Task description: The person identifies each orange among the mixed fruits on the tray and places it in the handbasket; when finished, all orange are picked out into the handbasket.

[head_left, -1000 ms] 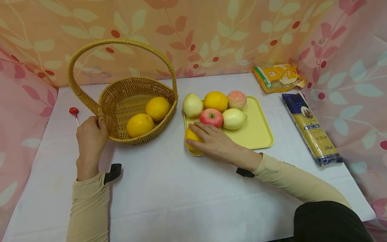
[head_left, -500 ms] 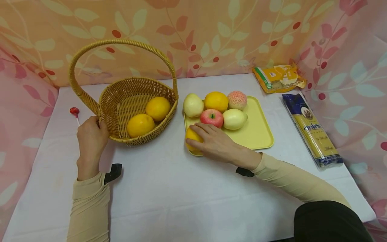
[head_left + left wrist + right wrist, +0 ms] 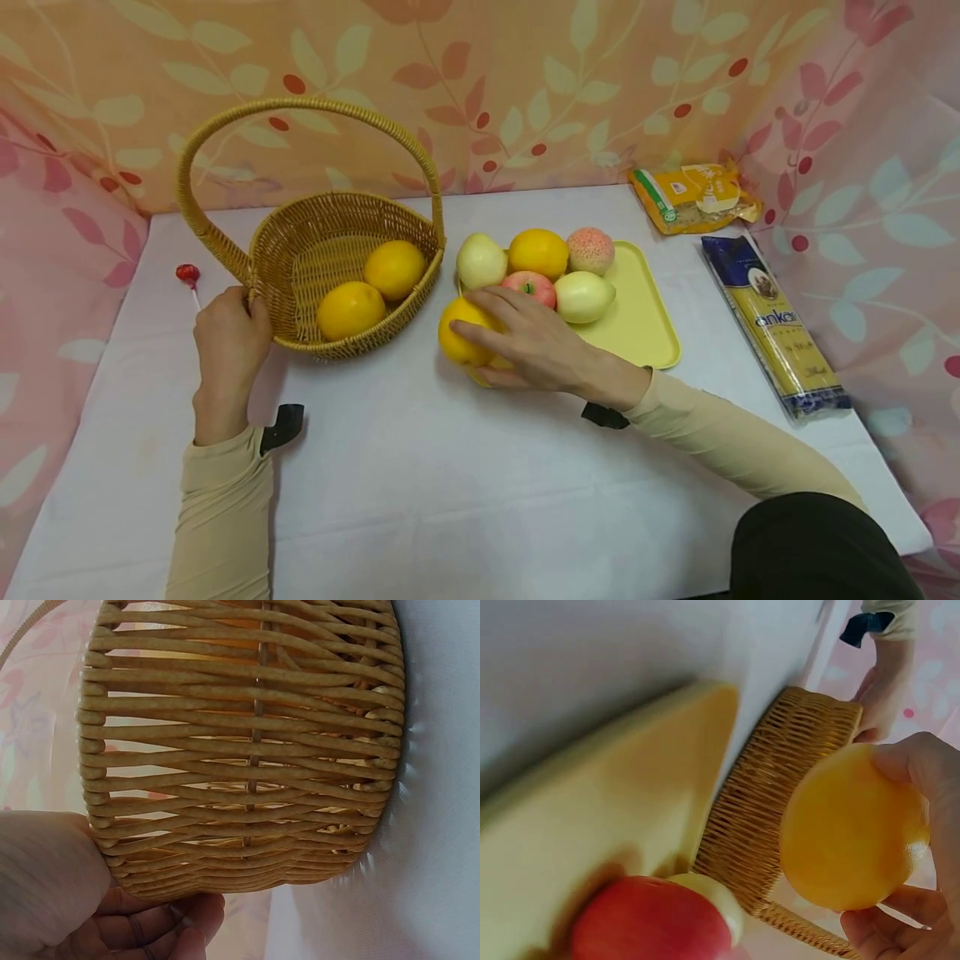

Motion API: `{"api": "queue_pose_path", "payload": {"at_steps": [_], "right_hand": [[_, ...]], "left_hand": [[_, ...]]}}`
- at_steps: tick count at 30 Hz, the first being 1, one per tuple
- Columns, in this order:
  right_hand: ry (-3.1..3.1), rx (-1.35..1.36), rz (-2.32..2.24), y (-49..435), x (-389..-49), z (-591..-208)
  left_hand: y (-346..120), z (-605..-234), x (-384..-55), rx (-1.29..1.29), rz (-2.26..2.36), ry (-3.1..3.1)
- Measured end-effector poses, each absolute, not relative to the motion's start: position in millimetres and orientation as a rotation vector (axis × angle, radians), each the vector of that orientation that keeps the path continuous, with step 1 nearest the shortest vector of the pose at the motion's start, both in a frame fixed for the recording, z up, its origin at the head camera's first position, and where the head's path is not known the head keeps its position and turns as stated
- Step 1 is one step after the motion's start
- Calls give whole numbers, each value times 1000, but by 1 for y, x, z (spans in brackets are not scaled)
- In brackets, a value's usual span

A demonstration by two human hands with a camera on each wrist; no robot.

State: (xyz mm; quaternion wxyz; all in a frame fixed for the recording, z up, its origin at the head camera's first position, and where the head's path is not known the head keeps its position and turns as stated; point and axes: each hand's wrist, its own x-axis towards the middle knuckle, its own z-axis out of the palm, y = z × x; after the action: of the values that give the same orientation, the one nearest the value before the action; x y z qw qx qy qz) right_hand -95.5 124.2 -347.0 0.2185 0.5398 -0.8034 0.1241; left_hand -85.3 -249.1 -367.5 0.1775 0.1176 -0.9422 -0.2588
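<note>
My right hand grips a round, yellow-orange citrus fruit over the front left corner of the yellow tray. Close up in the right wrist view, thumb and fingers hold this fruit from opposite sides. At the left, my left hand holds the rim of the wicker basket near the foot of its tall handle. Its fingers curl under the rim in the left wrist view. Two similar yellow fruits lie inside the basket.
On the tray sit a red apple, a pale pear, another yellow fruit, a peach and a pale green fruit. An orange packet and pasta pack lie right. A lollipop lies left.
My right hand has raised the yellow-orange fruit from the tray's front left corner and shifted it slightly left. The left hand stays on the basket.
</note>
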Motion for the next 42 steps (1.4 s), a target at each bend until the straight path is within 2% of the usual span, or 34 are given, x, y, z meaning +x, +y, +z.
{"api": "queue_pose_path", "payload": {"at_steps": [22, 42], "right_hand": [[-2390, 1455, 590, 59, -142, -287], [-2576, 1348, 423, -13, -179, -288]], "left_hand": [[-249, -366, -87, 338, -729, -2678], [-249, -367, -86, 349, -732, -2681]]}}
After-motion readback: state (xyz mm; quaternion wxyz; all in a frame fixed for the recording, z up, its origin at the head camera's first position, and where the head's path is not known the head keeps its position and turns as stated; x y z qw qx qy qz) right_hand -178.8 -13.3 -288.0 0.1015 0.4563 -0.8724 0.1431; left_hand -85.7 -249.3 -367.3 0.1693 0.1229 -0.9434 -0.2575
